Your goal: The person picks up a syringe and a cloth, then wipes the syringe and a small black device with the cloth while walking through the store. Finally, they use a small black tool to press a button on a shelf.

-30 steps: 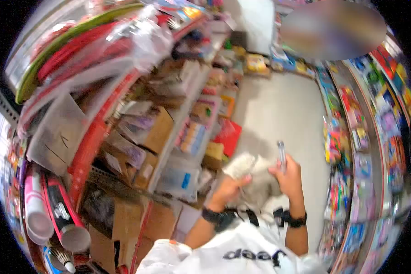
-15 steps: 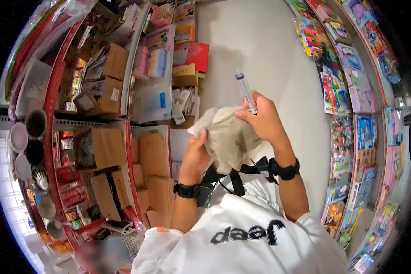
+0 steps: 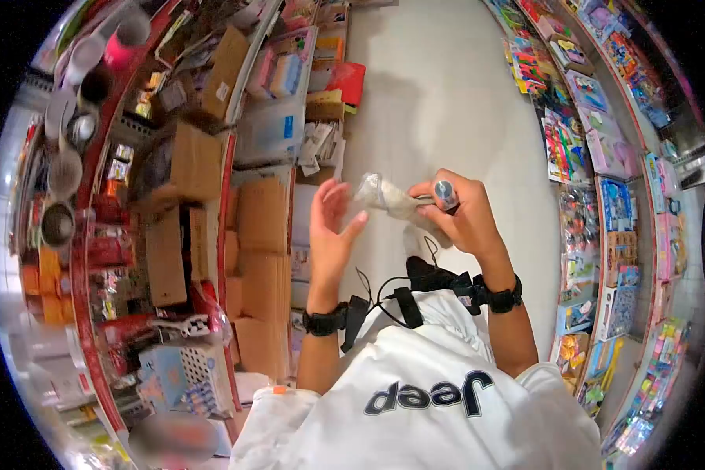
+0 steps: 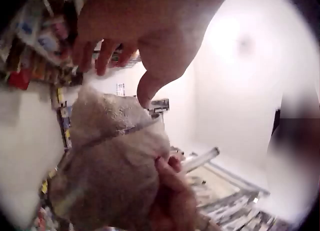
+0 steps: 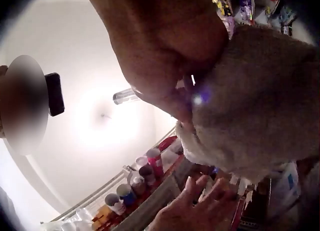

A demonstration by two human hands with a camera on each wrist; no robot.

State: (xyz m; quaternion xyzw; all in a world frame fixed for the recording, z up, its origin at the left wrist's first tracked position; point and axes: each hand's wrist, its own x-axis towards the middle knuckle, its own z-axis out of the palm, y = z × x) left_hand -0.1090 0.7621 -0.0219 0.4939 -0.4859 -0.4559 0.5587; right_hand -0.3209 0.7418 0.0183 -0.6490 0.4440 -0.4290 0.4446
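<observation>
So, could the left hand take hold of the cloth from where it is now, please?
Probably yes. The left hand is open beside the cloth, which the right hand grips together with a syringe. Nothing shows between the left fingers and the cloth's free end.
</observation>
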